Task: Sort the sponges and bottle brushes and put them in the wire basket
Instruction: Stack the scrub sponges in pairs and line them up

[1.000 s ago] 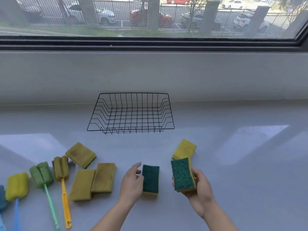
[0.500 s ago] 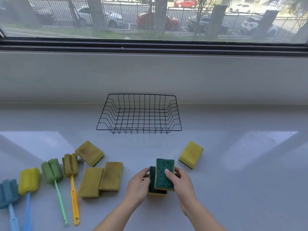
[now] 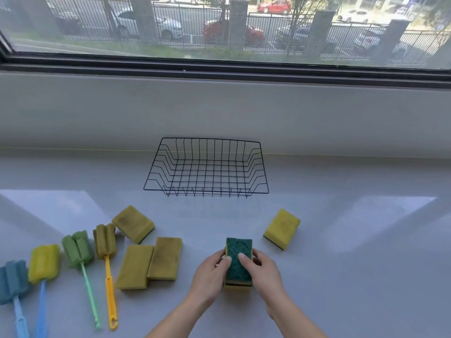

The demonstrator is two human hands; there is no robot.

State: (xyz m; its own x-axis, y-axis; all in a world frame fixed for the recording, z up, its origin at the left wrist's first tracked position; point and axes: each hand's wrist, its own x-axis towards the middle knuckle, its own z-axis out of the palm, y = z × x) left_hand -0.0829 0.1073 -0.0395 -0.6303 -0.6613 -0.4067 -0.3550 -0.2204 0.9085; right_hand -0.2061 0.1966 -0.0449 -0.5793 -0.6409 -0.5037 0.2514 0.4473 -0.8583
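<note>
Two green-topped yellow sponges lie stacked (image 3: 238, 261) on the pale counter, green side up. My left hand (image 3: 211, 273) grips the stack's left side and my right hand (image 3: 262, 272) its right side. The black wire basket (image 3: 258, 167) stands behind them with nothing inside. One yellow sponge (image 3: 281, 228) lies to the right. Three more yellow sponges (image 3: 133, 223) (image 3: 134, 267) (image 3: 165, 258) lie to the left. Several sponge-headed bottle brushes lie at far left: olive with orange handle (image 3: 105, 240), green (image 3: 77, 248), yellow (image 3: 44, 262), blue (image 3: 11, 280).
The counter (image 3: 353, 264) runs back to a grey wall under a wide window (image 3: 219, 25). Bright patches of sunlight fall on the counter left and right of the basket.
My right hand has brought its green-topped sponge over and set it on the one by my left hand; both hands now hold the stack.
</note>
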